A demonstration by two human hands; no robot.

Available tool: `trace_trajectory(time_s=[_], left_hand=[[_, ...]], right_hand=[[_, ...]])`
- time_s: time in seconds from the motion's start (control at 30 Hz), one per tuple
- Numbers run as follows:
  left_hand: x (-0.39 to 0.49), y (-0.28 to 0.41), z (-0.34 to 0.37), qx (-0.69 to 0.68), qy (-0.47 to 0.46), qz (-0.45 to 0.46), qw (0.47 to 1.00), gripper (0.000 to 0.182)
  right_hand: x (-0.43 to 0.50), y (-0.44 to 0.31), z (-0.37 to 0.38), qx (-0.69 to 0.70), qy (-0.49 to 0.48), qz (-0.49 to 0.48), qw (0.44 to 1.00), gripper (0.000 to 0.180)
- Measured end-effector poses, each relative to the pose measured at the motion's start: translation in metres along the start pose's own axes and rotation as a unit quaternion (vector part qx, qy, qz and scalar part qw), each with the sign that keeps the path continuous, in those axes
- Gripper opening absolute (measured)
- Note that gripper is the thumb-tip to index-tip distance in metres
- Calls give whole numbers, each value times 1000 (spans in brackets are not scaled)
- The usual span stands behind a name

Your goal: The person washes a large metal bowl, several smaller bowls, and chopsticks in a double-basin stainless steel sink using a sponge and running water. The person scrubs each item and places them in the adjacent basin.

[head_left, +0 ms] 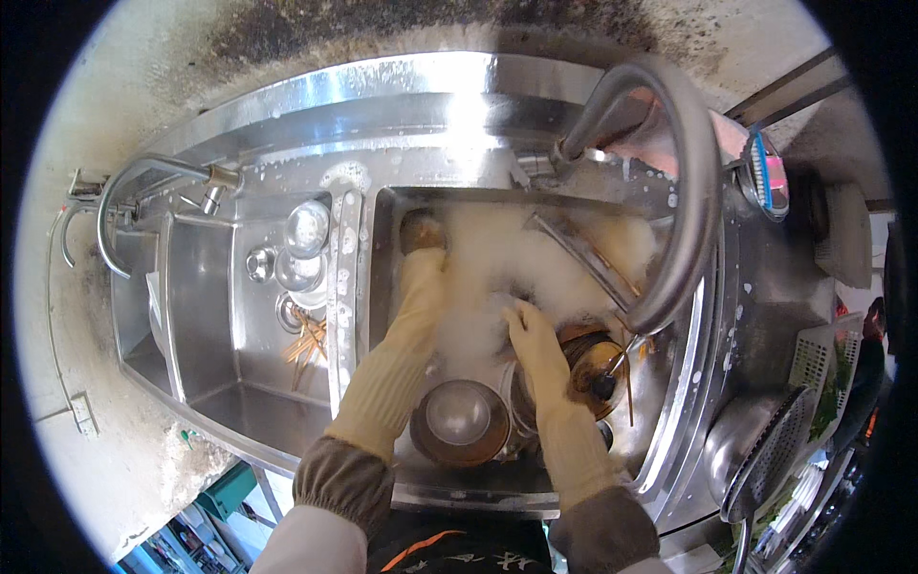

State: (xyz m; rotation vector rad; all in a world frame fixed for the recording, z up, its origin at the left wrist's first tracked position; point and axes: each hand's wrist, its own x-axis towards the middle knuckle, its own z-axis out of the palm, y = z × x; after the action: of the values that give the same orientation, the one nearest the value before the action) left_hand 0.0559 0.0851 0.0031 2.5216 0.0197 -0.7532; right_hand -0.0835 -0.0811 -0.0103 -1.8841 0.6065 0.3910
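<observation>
My left hand point(424, 267), in a long pale yellow rubber glove, reaches into the sink basin point(381, 287) of cloudy, foamy water. Its fingers meet a dark round object point(422, 228) by the left wall; its grip on it is hidden. My right hand point(529, 326), gloved alike, has its fingers bent at the water surface beside a blurred greyish shape. Nearer my body lies a round metal bowl point(459, 415) inside a wider brownish one. Right of my right hand, stained bowls point(599, 362) hold a ladle-like utensil and a thin stick.
A thick curved faucet point(706, 179) arches over the basin's right side. Beneath it a long metal utensil point(584, 258) leans in the water. The left basin holds metal bowls point(308, 228) and wooden chopsticks point(308, 341). A perforated strainer point(771, 452) and a blue-bristled brush point(762, 172) sit right.
</observation>
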Motion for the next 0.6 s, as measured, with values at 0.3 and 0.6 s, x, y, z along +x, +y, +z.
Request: trace_trajectory(time_s=[0.3,0.6], left_hand=[[-108,28,41,-549,-66,-49,832,22],[-105,5,35,-680,10,-89,728,31]], right_hand=[[-20,-56,8,4,137,-239,961,46],[-9,-41,2,543,1,89,835,43]])
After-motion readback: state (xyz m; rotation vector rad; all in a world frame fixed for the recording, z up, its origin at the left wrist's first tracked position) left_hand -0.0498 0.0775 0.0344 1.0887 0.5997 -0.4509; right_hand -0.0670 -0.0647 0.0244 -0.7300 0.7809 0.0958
